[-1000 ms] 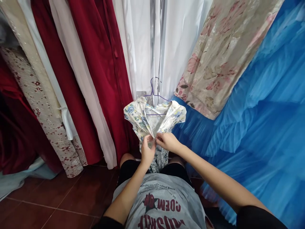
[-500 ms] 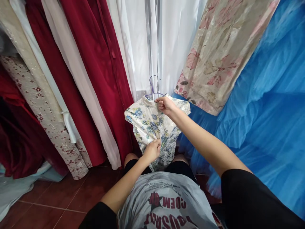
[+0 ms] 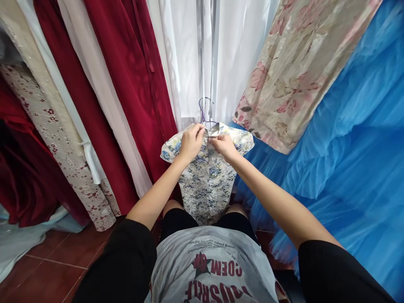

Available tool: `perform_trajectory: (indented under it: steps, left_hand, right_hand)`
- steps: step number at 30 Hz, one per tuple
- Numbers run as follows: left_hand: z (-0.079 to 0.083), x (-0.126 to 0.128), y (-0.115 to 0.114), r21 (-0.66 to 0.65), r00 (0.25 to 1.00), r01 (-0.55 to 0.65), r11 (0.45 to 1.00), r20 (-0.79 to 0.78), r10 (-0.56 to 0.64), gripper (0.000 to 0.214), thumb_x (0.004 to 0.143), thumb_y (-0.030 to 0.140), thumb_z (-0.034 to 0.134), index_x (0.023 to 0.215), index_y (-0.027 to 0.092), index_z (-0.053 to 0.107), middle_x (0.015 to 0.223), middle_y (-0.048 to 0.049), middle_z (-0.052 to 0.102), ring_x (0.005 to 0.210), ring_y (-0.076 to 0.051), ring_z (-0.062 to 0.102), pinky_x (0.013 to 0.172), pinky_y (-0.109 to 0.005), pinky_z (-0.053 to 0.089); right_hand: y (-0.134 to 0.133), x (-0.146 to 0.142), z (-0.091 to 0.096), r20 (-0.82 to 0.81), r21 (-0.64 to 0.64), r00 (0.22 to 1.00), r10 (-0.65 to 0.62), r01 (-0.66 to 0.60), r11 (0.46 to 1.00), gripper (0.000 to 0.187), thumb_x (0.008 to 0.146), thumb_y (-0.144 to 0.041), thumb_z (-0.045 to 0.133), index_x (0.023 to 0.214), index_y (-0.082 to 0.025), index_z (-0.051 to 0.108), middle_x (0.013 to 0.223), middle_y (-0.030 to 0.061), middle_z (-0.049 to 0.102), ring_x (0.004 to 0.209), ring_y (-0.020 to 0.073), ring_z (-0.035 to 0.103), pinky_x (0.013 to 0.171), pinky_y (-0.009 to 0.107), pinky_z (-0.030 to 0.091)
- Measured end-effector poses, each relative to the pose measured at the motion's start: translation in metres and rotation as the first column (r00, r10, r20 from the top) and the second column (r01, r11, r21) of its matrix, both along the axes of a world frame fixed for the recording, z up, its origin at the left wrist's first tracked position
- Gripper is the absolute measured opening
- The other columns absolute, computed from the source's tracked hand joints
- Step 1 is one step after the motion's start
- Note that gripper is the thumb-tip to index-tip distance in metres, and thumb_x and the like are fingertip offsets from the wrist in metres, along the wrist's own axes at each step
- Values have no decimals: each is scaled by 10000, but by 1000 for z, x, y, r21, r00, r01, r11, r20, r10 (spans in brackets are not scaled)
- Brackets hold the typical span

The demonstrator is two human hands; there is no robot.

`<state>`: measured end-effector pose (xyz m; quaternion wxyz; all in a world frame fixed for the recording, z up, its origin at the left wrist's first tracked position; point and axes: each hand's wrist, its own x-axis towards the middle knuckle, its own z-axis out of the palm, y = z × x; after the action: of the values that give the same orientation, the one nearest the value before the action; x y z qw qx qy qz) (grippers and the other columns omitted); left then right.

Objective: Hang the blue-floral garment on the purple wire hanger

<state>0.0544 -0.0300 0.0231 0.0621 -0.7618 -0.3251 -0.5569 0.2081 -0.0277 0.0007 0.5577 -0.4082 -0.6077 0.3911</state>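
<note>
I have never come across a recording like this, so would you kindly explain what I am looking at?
Of course. There is no machine here: these are a person's two bare hands, seen by one camera worn on the head, looking forward and down. That is why the wearer's own grey shirt fills the bottom of the view.

The left hand and right hand are side by side at the neck of a blue-flowered garment, their fingers pinching its front edges. A purple hanger shows at its neckline. Nothing here is laid on a table; dark red cloth hangs to the left, and pink-flowered cloth and blue ruffled fabric to the right, above a tiled floor.
</note>
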Motion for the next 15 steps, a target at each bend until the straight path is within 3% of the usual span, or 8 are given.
perform_trajectory:
  steps: [2,4,6,8,10,12,15]
  left_hand:
    - [0,-13,7,30,985,-31,999,171,26,174,1012,284,507,957,201,649,866,-39,668,850,-183,633,805,-287,460]
    - [-2,-39,19,-3,904,-32,999,426,30,154,994,277,531,938,194,648,869,-30,667,852,-168,642,810,-267,469]
    - [-8,-72,34,-118,711,55,992,702,44,104,956,226,568,903,181,645,846,-10,656,819,-143,641,788,-238,477]
    - [-20,-101,49,-258,408,238,936,901,145,117,947,184,552,847,177,612,765,21,605,728,-107,613,734,-208,475]
    - [-39,-116,58,-346,286,368,863,925,249,164,959,164,509,810,168,577,685,34,540,619,-91,563,657,-201,468]
    - [-63,-115,61,-410,293,450,794,907,302,172,973,178,509,815,155,572,662,38,516,561,-86,522,603,-207,463]
    - [-99,-89,55,-471,350,580,665,881,319,158,986,249,555,893,133,607,714,22,576,583,-95,541,602,-240,497]
  right_hand:
    - [1,1,-18,43,-21,999,-13,14,1000,272,714,-277,629,531,-223,436,412,-72,359,406,75,284,431,243,212]
    - [-1,1,-36,92,-36,996,-11,14,999,297,706,-296,622,503,-227,416,401,-73,345,402,73,270,431,243,210]
    - [-5,0,-49,136,-40,991,6,-1,999,308,704,-323,618,494,-224,416,405,-71,350,408,71,268,434,241,216]
    - [-9,-1,-55,177,-38,984,28,-21,999,275,703,-332,617,517,-212,454,426,-65,384,423,75,293,442,235,233]
    - [-11,-2,-56,216,-40,976,41,-33,999,226,711,-321,610,558,-200,497,454,-58,424,440,81,330,453,231,257]
    - [-12,-1,-58,260,-49,964,46,-34,998,198,731,-303,594,585,-193,517,472,-50,453,449,88,361,463,232,277]
    - [-12,10,-65,354,-81,932,79,-54,995,204,765,-269,568,580,-189,538,468,-31,491,454,109,420,479,244,317]
